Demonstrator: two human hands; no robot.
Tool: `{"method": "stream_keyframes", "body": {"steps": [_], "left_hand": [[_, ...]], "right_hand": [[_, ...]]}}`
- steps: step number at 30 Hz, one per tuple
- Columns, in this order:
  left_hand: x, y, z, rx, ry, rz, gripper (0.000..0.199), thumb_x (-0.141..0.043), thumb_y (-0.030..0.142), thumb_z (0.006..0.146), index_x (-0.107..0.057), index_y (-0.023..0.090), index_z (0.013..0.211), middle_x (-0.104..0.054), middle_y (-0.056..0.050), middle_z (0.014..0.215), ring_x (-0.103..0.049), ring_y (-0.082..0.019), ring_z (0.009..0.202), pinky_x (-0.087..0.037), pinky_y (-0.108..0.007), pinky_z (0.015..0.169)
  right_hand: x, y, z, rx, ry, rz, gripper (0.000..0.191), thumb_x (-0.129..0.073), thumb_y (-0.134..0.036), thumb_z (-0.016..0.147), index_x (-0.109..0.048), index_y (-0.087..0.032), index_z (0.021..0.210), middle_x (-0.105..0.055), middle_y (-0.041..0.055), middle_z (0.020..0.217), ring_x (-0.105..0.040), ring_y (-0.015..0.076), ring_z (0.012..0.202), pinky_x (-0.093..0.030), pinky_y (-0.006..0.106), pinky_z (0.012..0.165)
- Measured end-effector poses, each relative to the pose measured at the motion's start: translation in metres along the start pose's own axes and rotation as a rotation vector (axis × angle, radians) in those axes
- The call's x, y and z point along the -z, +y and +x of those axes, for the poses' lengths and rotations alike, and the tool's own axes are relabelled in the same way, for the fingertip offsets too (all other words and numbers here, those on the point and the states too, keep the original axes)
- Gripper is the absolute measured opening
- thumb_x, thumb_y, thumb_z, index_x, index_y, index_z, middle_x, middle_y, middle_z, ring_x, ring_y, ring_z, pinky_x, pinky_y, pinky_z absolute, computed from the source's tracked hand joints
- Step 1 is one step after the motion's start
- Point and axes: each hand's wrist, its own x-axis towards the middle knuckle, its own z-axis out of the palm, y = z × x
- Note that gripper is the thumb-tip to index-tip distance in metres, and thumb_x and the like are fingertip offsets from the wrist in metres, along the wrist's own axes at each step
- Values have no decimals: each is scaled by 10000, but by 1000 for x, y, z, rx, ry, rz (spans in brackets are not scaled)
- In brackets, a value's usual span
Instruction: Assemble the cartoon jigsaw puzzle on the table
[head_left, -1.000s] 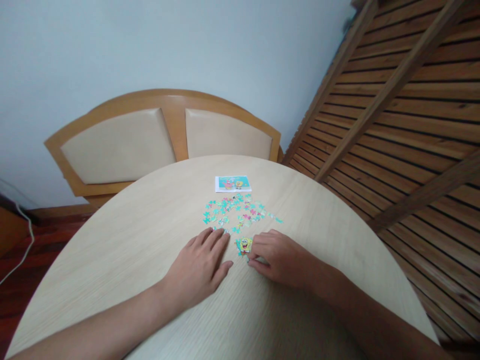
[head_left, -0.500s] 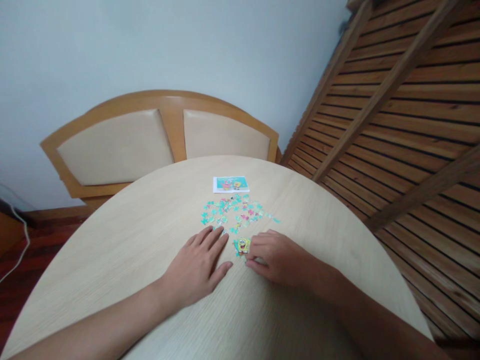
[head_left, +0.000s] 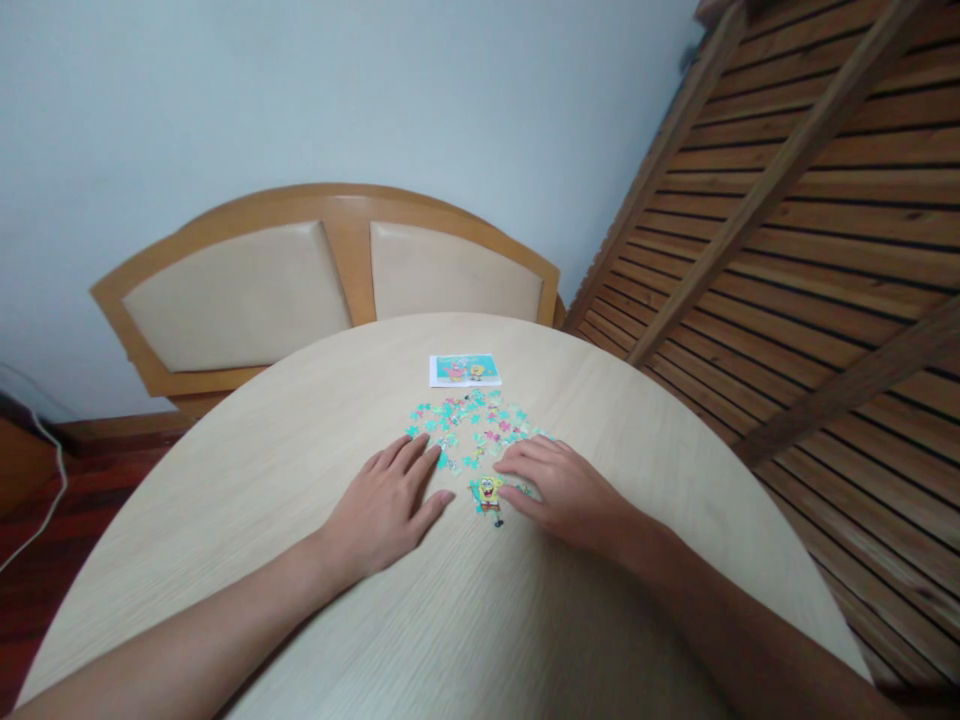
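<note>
Between my hands lies a small joined group of jigsaw pieces [head_left: 489, 491] showing a yellow cartoon figure with a leg at its lower edge. My right hand [head_left: 562, 490] is just right of it, fingers apart, thumb close to the group's right edge. A few pieces [head_left: 523, 490] show partly under that hand. My left hand [head_left: 390, 500] rests on the table with fingers spread, its fingertips at the near left edge of the loose jigsaw pieces [head_left: 454, 412]. These are mostly turquoise, with some pink and yellow. Neither hand visibly holds a piece.
A reference picture card [head_left: 466, 370] with a white border lies beyond the loose pieces. Everything is on a round wooden table [head_left: 300, 430]. Behind it stand a padded wooden chair back or headboard [head_left: 360, 270] and a pale wall. A slatted wooden panel [head_left: 787, 200] rises at the right.
My right hand has drawn off the joined pieces, opened and moved slightly forward, uncovering the figure's right side and leg. My left hand has shifted slightly left and forward.
</note>
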Motion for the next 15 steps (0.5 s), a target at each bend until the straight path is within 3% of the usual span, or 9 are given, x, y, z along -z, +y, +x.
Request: {"method": "stream_keyframes", "body": {"steps": [3, 6, 9, 15], "left_hand": [[0, 2, 0, -5, -1, -11, 638, -358, 597, 1032, -525, 140, 1444, -499, -146, 1519, -441, -334, 1412, -389, -511, 1158], [0, 3, 0, 0, 12, -29, 619, -352, 593, 1035, -542, 147, 1421, -520, -138, 1500, -456, -323, 1399, -392, -504, 1160], [-1, -3, 4, 18, 23, -42, 617, -343, 595, 1037, -544, 148, 1412, -525, -136, 1495, -461, -320, 1395, -395, -504, 1160], [-5, -33, 19, 14, 30, -81, 638, -340, 605, 1033, -486, 156, 1463, -452, -114, 1562, -389, -339, 1452, -353, -528, 1188]], "right_hand": [[-5, 7, -1, -72, 5, -32, 433, -542, -419, 1005, -629, -171, 1348, -621, 128, 1402, -535, 290, 1308, -421, 464, 1078], [-9, 11, -2, -122, -62, -45, 545, -471, -469, 1024, -526, -156, 1466, -488, 139, 1541, -427, 307, 1427, -355, 509, 1160], [-11, 11, -3, -151, -122, -37, 588, -423, -503, 1032, -491, -147, 1495, -448, 126, 1571, -386, 310, 1459, -314, 527, 1193], [-10, 9, -3, -138, -121, -6, 554, -432, -498, 1029, -513, -189, 1482, -463, 91, 1566, -405, 293, 1449, -306, 520, 1203]]}}
